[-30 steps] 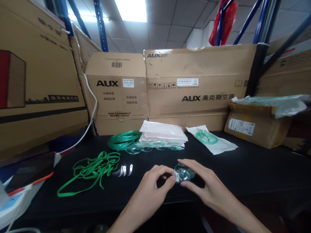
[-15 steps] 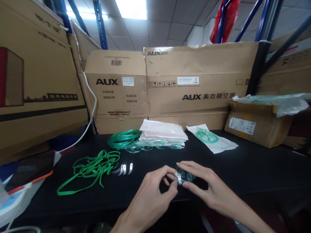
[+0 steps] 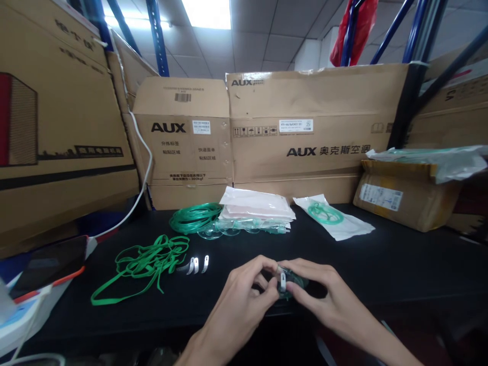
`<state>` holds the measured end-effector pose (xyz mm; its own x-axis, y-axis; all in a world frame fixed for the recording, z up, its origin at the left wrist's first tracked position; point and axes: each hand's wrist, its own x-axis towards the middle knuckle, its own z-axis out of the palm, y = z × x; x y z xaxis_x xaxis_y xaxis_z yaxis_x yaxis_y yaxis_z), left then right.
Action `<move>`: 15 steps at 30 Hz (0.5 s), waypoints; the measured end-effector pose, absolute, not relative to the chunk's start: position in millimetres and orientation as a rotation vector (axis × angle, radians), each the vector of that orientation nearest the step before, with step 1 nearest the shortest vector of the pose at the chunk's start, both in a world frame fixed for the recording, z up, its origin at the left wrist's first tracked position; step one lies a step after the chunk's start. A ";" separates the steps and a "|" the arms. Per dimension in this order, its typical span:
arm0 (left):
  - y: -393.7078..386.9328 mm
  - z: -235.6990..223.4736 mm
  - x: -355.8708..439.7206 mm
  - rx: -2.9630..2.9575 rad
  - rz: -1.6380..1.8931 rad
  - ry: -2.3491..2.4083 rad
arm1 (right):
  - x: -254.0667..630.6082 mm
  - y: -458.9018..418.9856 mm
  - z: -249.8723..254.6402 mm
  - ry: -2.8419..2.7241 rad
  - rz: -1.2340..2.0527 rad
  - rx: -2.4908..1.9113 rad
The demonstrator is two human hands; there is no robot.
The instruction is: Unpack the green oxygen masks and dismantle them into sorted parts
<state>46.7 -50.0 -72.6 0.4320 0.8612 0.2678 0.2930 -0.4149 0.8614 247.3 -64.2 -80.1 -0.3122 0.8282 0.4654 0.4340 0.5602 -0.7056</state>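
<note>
Both hands grip a clear green plastic oxygen mask [image 3: 299, 277] over the front of the black table. A small white-silver metal nose clip [image 3: 282, 282] stands upright on its near side, between my fingertips. My left hand [image 3: 246, 297] pinches the mask's left edge with curled fingers. Across its top and right lies my right hand [image 3: 328, 290], with its thumb close to the clip. Fingers hide much of the mask. To the left are several loose metal nose clips [image 3: 196, 265] and a tangle of flat green elastic strap [image 3: 152, 262].
Behind the hands lie coiled green tubing [image 3: 194, 217], more clear masks [image 3: 229, 229], white packets [image 3: 255, 203] and a bagged tubing set [image 3: 326, 213]. A carton [image 3: 404, 198] stands at right; a phone [image 3: 53, 267] lies at left. Large cardboard panels [image 3: 305, 112] wall the back.
The mask has tilted between my hands, so the metal clip now stands more upright and faces me. My left fingers have shifted slightly upward along its edge.
</note>
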 end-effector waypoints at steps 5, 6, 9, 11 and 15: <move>-45.0 -76.0 49.9 1.789 1.005 0.952 | 243.9 -65.0 -81.8 -1.874 0.574 -1.035; -44.6 -75.6 50.0 1.793 1.023 0.924 | 244.4 -64.3 -82.7 -1.864 0.567 -1.046; -48.7 -80.5 45.3 1.831 1.141 0.895 | 246.5 -61.1 -86.0 -1.831 0.507 -1.097; -55.9 -96.5 39.0 1.912 1.246 0.925 | 248.0 -59.0 -88.3 -1.821 0.465 -1.126; -67.6 -159.8 32.8 2.307 0.753 0.666 | 250.2 -57.7 -91.5 -1.800 0.426 -1.143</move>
